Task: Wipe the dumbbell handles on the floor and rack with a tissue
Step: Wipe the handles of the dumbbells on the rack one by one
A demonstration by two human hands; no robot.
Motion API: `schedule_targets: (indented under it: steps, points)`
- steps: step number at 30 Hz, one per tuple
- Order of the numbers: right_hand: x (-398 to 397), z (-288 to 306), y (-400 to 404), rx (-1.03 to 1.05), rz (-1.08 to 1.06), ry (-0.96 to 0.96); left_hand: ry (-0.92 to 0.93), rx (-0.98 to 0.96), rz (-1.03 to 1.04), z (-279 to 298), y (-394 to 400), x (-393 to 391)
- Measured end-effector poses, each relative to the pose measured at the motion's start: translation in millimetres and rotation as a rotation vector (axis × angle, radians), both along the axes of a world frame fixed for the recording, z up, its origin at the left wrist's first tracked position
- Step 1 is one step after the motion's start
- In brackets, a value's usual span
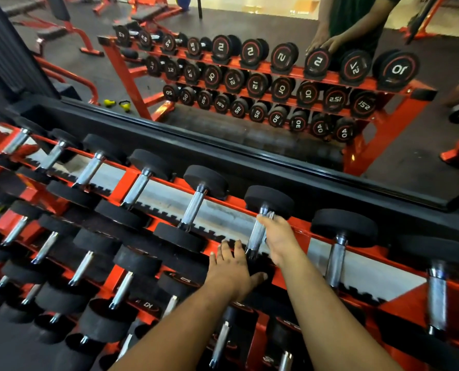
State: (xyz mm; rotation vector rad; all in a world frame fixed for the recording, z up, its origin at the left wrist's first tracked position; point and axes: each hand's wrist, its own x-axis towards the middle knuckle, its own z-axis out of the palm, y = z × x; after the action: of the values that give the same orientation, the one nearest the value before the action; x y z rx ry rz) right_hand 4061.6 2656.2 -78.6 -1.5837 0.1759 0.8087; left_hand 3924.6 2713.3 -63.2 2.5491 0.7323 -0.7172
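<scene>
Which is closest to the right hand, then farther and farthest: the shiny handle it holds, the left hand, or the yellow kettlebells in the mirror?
1. Shiny handle, in the right hand.
2. Left hand, just left, lower.
3. Yellow kettlebells, far upper left.

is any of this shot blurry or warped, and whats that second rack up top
Head view: wide-angle bend curves the rack rails and mirror frame; motion blur smears the far-right dumbbell; the handle under the right hand stays fairly sharp. The upper rack is a mirror reflection, numbers reversed.
</scene>
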Motion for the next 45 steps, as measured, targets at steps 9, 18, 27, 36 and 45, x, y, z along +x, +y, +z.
schedule_targets:
  steps: [9,18,27,36,45]
  points:
    - [16.6,1.8,2.1,0.120,-0.079,0.154,0.003,-0.005,-0.009,-2.0,0.6,1.2]
    - [14.7,-3.7,6.4,0.189,-0.063,0.220,-0.006,0.003,0.005,-4.5,0.9,0.1]
    - [-5.6,-6.9,7.1,0.220,-0.087,0.206,-0.018,0.007,0.018,-4.5,-0.2,1.1]
    - [-16.2,-12.3,-12.1,0.109,0.065,0.124,-0.005,-0.006,0.009,-0.9,0.0,0.2]
    - [-21.5,-28.8,-25.9,0.013,0.013,-0.090,-0.015,0.001,0.001,-0.2,-0.2,-0.6]
